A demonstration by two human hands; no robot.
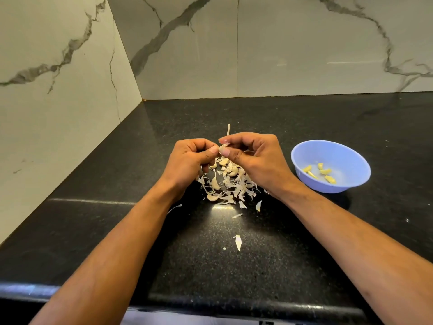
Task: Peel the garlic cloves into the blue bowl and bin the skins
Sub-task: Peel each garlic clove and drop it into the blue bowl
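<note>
On the black granite counter (281,118), a blue bowl (351,158) with peeled cloves (325,171) sits right of my hands. My left hand (187,160) and right hand (255,156) together pinch one garlic clove (222,147) above the skin pile (230,184).

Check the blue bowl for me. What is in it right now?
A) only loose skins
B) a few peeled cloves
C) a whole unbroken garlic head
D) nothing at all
B: the blue bowl holds a few yellowish peeled cloves, while the skins lie piled on the counter under the hands.
</note>
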